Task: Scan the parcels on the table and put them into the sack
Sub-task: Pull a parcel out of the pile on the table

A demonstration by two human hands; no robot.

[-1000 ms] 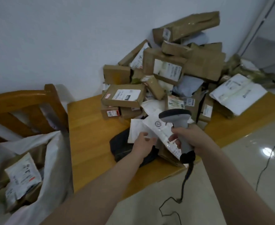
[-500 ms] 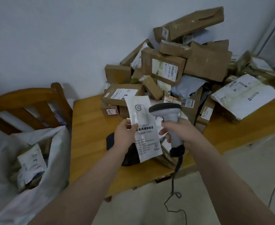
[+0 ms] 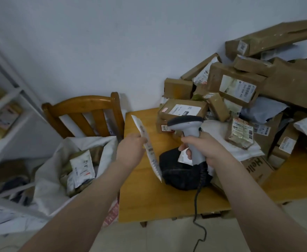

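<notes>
My left hand pinches a flat white parcel, held edge-on above the left part of the wooden table. My right hand grips the handle of a grey barcode scanner, whose head faces left toward that parcel. A heap of brown boxes and white mailers fills the table's back right. A black soft parcel lies on the table under my right hand. The open white sack stands at the left with several parcels inside.
A wooden chair stands behind the sack, against the wall. White shelves with packets run along the far left. The scanner's black cable hangs over the table's front edge to the floor.
My left hand lifted the white parcel off the table, held it before the scanner, then carried it left toward the sack and turned it edge-on. My view has swung left.
</notes>
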